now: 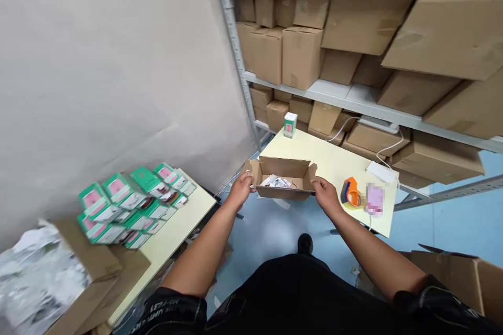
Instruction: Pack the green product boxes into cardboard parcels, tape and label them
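Between my two hands is an open cardboard box [285, 194], its flaps spread and some white scraps [277, 181] inside. My left hand [240, 188] grips the left end of the box, fingers closed on the cardboard. At the opposite end, my right hand [326, 193] is closed on the right side. The box is at the near edge of the cream table [326, 159]; whether it rests there or is held up I cannot tell. A small green and white carton [290, 125] stands upright at the table's far left corner.
An orange tape dispenser [351, 193] and a white device [382, 171] with a cable lie on the table's right. Stacked green and pink cartons [133, 201] cover a left table [173, 241], beside a box of plastic waste [43, 267]. Shelves [334, 91] of cardboard boxes rise behind.
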`<act>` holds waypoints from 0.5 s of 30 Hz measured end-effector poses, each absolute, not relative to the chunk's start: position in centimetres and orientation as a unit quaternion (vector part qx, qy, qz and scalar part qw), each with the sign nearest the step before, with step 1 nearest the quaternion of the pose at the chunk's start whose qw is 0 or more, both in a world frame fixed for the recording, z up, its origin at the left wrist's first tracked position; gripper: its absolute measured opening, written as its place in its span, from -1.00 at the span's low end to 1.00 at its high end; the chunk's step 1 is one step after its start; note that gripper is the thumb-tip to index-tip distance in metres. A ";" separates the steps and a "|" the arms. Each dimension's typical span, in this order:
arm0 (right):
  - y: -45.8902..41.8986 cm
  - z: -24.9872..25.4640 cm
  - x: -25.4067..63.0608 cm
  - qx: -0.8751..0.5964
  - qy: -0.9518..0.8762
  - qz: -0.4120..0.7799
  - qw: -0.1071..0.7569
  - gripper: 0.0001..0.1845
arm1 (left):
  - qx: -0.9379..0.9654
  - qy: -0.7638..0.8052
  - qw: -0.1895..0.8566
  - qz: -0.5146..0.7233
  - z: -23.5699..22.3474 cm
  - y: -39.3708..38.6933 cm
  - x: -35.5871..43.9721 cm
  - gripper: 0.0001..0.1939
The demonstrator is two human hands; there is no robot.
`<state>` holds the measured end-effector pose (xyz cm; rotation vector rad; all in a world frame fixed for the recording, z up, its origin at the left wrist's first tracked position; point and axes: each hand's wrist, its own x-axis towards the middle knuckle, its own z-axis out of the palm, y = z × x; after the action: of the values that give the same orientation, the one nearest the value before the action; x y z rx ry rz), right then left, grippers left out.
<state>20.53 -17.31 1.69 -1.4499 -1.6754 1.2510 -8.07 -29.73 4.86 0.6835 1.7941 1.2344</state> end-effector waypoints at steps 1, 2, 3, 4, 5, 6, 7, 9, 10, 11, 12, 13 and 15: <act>-15.9 1.3 21.6 -0.552 -0.622 0.471 0.295 -0.52 | 0.280 0.716 0.419 0.484 4.6 -27.5 -7.4 -0.61; -14.6 0.9 22.6 -0.557 -0.616 0.472 0.295 -0.51 | 0.287 0.717 0.421 0.476 4.4 -25.3 -6.7 -0.60; -13.4 0.5 23.5 -0.563 -0.612 0.471 0.295 -0.50 | 0.293 0.717 0.423 0.469 4.1 -23.2 -6.2 -0.59; -12.3 0.1 24.2 -0.567 -0.610 0.469 0.294 -0.50 | 0.300 0.717 0.427 0.462 3.7 -21.2 -5.7 -0.58; -11.2 -0.4 24.9 -0.573 -0.607 0.464 0.295 -0.49 | 0.307 0.717 0.432 0.454 3.4 -19.3 -5.3 -0.56; -10.2 -0.8 25.5 -0.580 -0.605 0.459 0.297 -0.49 | 0.314 0.715 0.439 0.444 3.1 -17.5 -4.9 -0.55; -9.3 -1.1 26.0 -0.586 -0.601 0.454 0.298 -0.49 | 0.321 0.713 0.445 0.436 2.8 -15.8 -4.5 -0.54; -7.6 -1.8 26.7 -0.597 -0.591 0.451 0.301 -0.50 | 0.330 0.710 0.454 0.426 2.1 -12.8 -4.0 -0.55; -6.8 -2.2 27.0 -0.601 -0.584 0.453 0.303 -0.51 | 0.333 0.708 0.457 0.423 1.8 -11.4 -3.7 -0.55; -6.0 -2.5 27.2 -0.606 -0.577 0.455 0.305 -0.51 | 0.335 0.707 0.460 0.419 1.4 -10.1 -3.6 -0.56; -5.2 -2.8 27.3 -0.612 -0.569 0.456 0.306 -0.51 | 0.337 0.706 0.465 0.414 0.9 -8.9 -3.5 -0.56; -4.5 -3.2 27.4 -0.619 -0.560 0.456 0.307 -0.51 | 0.338 0.706 0.472 0.407 0.4 -7.8 -3.4 -0.56; -3.1 -4.0 27.5 -0.638 -0.541 0.455 0.305 -0.50 | 0.335 0.704 0.487 0.394 -0.8 -5.6 -3.5 -0.54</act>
<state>27.46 -3.07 -4.03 -1.6907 -1.4333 1.2044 -3.47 -5.60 -0.82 0.8150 1.7124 0.9575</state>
